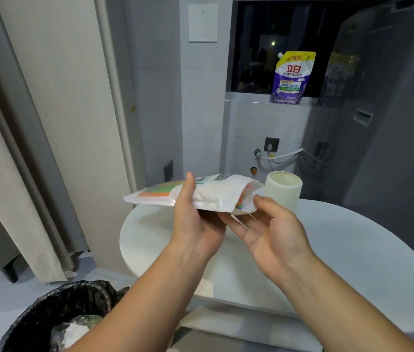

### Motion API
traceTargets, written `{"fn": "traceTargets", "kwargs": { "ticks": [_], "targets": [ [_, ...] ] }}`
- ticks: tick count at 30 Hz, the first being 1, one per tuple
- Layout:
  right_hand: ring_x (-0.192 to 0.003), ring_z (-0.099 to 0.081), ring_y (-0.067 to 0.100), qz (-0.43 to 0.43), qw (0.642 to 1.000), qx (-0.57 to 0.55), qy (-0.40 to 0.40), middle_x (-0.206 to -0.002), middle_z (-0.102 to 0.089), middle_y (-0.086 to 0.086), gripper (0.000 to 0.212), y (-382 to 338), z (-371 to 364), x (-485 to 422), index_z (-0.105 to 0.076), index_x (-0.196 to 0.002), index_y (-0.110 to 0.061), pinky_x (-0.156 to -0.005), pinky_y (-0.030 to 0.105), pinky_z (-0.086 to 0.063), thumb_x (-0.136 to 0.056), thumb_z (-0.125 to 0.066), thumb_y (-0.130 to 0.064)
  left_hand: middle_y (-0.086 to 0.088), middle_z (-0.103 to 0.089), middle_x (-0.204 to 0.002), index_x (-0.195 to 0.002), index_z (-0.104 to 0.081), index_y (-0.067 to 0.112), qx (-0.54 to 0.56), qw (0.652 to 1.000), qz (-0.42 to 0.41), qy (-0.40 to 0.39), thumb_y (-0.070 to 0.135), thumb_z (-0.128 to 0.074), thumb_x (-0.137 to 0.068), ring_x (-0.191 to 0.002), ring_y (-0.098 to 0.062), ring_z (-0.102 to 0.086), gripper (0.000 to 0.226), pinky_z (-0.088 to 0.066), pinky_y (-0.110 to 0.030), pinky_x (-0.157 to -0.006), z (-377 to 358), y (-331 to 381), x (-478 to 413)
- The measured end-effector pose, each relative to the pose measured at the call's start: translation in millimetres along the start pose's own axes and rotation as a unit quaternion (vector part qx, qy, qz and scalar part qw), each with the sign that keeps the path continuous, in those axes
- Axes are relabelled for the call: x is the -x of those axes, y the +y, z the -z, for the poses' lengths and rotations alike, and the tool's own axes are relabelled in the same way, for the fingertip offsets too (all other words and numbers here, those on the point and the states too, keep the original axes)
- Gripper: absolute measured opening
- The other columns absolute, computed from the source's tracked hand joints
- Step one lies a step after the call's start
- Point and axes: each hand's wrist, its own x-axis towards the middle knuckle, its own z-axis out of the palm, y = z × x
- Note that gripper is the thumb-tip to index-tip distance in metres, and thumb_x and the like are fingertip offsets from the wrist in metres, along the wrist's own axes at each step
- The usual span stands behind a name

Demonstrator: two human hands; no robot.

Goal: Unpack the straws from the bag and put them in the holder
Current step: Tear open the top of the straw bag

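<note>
White plastic makes up the straw bag (208,194), which lies on its side in the air above the round tabletop (353,250). The left hand (195,219) has its grip pressed onto the bag's middle, thumb on the upper face and fingers beneath. At the open mouth, to the right of that grip, coloured straws (240,203) show inside the bag. The right hand (271,229) sits palm-up under the mouth, its grip spread loosely; its thumb touches the mouth's edge, pinching nothing. Just beyond the right hand stands the cream holder (283,191), upright on the tabletop. Below the left forearm sits a bin with a black liner (56,308).
</note>
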Motion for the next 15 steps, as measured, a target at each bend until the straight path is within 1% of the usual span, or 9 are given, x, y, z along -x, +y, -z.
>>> {"fn": "traceTargets", "kwargs": {
  "ticks": [2, 3, 5, 7, 9, 10, 12, 13, 15],
  "targets": [
    [-0.108, -0.070, 0.040, -0.016, 0.999, -0.003, 0.031, -0.112, -0.073, 0.024, 0.025, -2, 4, -2, -0.063, -0.112, 0.004, -0.090, 0.051, -0.057, -0.102, -0.044, -0.007, -0.016, -0.072, -0.110, -0.122, -0.065, 0.005, -0.039, 0.998, -0.041, 0.002, 0.046, -0.061, -0.099, -0.111, -0.034, -0.071, 0.047, -0.050, -0.049, -0.110, -8, 1, -5],
    [-0.109, -0.069, 0.041, -0.024, 0.998, -0.007, 0.052, -0.111, -0.073, 0.024, 0.027, -3, 6, -3, -0.061, -0.113, 0.005, -0.089, 0.051, -0.057, -0.104, -0.043, -0.013, -0.016, -0.070, -0.112, -0.128, -0.063, 0.004, -0.052, 0.997, -0.062, 0.007, 0.042, -0.065, -0.098, -0.115, -0.035, -0.070, 0.048, -0.052, -0.050, -0.109, -12, 0, -7],
    [-0.111, -0.068, 0.043, -0.033, 0.994, -0.025, 0.098, -0.115, -0.071, 0.028, 0.034, -7, 10, -7, -0.054, -0.118, 0.002, -0.085, 0.051, -0.058, -0.106, -0.043, -0.029, -0.014, -0.069, -0.118, -0.142, -0.056, 0.004, -0.070, 0.991, -0.108, 0.018, 0.034, -0.074, -0.092, -0.122, -0.035, -0.068, 0.062, -0.056, -0.049, -0.104, -17, -2, -13],
    [-0.111, -0.067, 0.044, -0.039, 0.990, -0.045, 0.130, -0.119, -0.068, 0.030, 0.048, -11, 16, -12, -0.049, -0.128, 0.001, -0.086, 0.051, -0.057, -0.105, -0.042, -0.040, -0.011, -0.068, -0.117, -0.147, -0.053, 0.006, -0.094, 0.985, -0.144, 0.014, 0.028, -0.075, -0.092, -0.116, -0.030, -0.071, 0.064, -0.059, -0.045, -0.097, -20, -5, -17],
    [-0.110, -0.067, 0.044, -0.038, 0.987, -0.054, 0.146, -0.119, -0.068, 0.028, 0.052, -16, 20, -16, -0.049, -0.131, 0.000, -0.095, 0.053, -0.054, -0.105, -0.040, -0.043, -0.011, -0.068, -0.116, -0.147, -0.052, 0.007, -0.118, 0.978, -0.171, 0.004, 0.025, -0.077, -0.089, -0.108, -0.027, -0.071, 0.066, -0.062, -0.042, -0.090, -23, -9, -18],
    [-0.110, -0.068, 0.043, -0.036, 0.986, -0.054, 0.153, -0.118, -0.069, 0.027, 0.051, -18, 22, -17, -0.050, -0.131, 0.000, -0.099, 0.054, -0.052, -0.105, -0.039, -0.043, -0.013, -0.068, -0.118, -0.148, -0.051, 0.008, -0.131, 0.974, -0.183, -0.003, 0.026, -0.078, -0.086, -0.109, -0.027, -0.071, 0.070, -0.063, -0.042, -0.090, -23, -10, -19],
    [-0.109, -0.069, 0.041, -0.039, 0.985, -0.046, 0.161, -0.114, -0.072, 0.024, 0.052, -21, 23, -18, -0.054, -0.128, 0.000, -0.102, 0.053, -0.050, -0.106, -0.036, -0.043, -0.016, -0.069, -0.129, -0.148, -0.049, 0.012, -0.166, 0.964, -0.205, -0.021, 0.027, -0.080, -0.082, -0.116, -0.028, -0.071, 0.074, -0.061, -0.044, -0.095, -24, -15, -19],
    [-0.109, -0.069, 0.040, -0.044, 0.985, -0.040, 0.162, -0.113, -0.073, 0.023, 0.052, -21, 24, -18, -0.056, -0.127, 0.000, -0.103, 0.052, -0.050, -0.107, -0.034, -0.043, -0.015, -0.068, -0.133, -0.148, -0.049, 0.014, -0.188, 0.957, -0.218, -0.027, 0.026, -0.081, -0.083, -0.118, -0.027, -0.070, 0.073, -0.060, -0.045, -0.098, -24, -18, -19],
    [-0.110, -0.069, 0.040, -0.059, 0.985, -0.040, 0.158, -0.113, -0.074, 0.022, 0.055, -21, 25, -18, -0.059, -0.127, -0.002, -0.104, 0.051, -0.049, -0.107, -0.030, -0.044, -0.012, -0.068, -0.132, -0.144, -0.050, 0.018, -0.231, 0.941, -0.244, -0.036, 0.020, -0.081, -0.087, -0.117, -0.024, -0.071, 0.065, -0.059, -0.044, -0.099, -25, -22, -18]
  ]
}}
